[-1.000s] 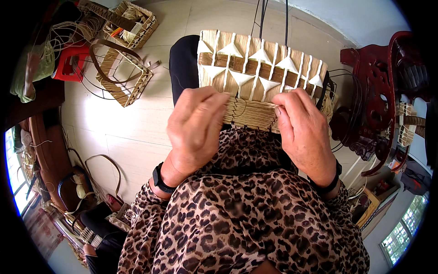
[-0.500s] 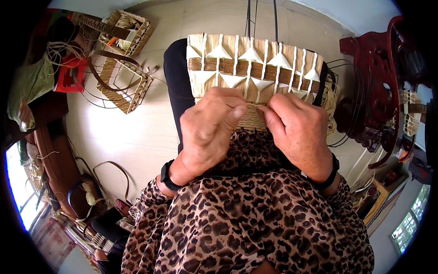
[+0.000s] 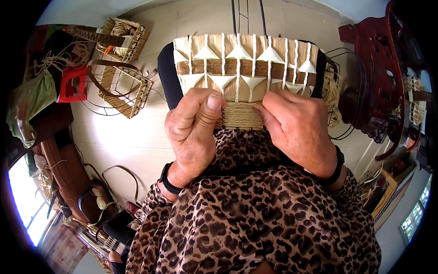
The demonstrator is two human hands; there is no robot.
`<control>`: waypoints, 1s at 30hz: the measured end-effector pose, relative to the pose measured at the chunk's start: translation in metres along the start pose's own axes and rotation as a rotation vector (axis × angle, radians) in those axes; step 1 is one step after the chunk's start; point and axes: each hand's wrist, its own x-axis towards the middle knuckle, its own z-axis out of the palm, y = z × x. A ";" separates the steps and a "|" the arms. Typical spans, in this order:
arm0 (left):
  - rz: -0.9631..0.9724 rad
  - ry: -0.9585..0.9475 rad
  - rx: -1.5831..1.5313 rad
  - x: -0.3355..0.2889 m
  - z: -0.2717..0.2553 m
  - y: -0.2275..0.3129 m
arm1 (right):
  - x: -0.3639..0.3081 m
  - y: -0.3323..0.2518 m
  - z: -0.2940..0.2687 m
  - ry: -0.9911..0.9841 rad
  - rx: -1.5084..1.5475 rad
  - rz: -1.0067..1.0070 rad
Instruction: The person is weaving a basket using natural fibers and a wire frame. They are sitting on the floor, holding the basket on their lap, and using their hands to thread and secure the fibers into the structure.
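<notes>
A woven basket (image 3: pixel 246 68) of tan straw with white triangle patterns and a brown band rests on my lap, its near edge wound with thin tan cord (image 3: pixel 242 116). My left hand (image 3: pixel 194 128) grips the basket's near left edge, thumb pressed on the weave. My right hand (image 3: pixel 296 125) holds the near right edge, fingers curled over the cord band. Both wrists wear dark bands. Leopard-print sleeves cover my arms.
Two woven baskets with handles (image 3: pixel 125 86) sit on the pale floor at the upper left, next to a red stool (image 3: pixel 73 84). A dark red carved wooden chair (image 3: pixel 378 82) stands at the right. Loose straw coils and wire frames lie at both sides.
The basket has shifted left and closer in the view. My left hand has curled tighter at its edge and my right hand has slid rightward along the wound cord.
</notes>
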 end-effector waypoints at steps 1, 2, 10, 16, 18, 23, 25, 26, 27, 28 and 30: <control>0.002 0.006 -0.005 0.001 -0.001 0.001 | 0.000 0.000 0.000 -0.012 0.011 0.004; 0.003 0.012 -0.010 0.001 -0.001 0.001 | 0.000 0.000 0.001 -0.013 0.010 0.008; -0.014 0.022 -0.081 0.009 -0.002 -0.005 | 0.003 0.005 0.001 -0.035 -0.044 -0.004; -0.091 -0.091 -0.154 0.013 -0.013 -0.005 | 0.001 0.022 -0.015 -0.084 0.283 0.070; -0.087 -0.090 -0.164 0.011 -0.012 -0.011 | -0.002 0.028 -0.015 -0.030 0.263 0.067; -0.003 -0.038 -0.325 0.010 -0.011 -0.017 | -0.010 0.028 -0.012 0.068 0.307 0.113; -0.006 -0.032 -0.295 0.011 -0.015 -0.014 | -0.013 0.029 -0.010 0.097 0.360 0.161; -0.009 -0.018 -0.265 0.012 -0.017 -0.012 | -0.013 0.029 -0.010 0.104 0.360 0.163; 0.097 0.038 -0.097 0.013 -0.015 -0.009 | -0.014 0.031 -0.009 0.099 0.389 0.201; 0.247 0.092 0.059 0.012 -0.015 -0.005 | -0.015 0.032 -0.008 0.094 0.417 0.238; 0.686 0.296 0.301 0.017 -0.010 -0.009 | -0.016 0.036 -0.004 0.124 0.402 0.228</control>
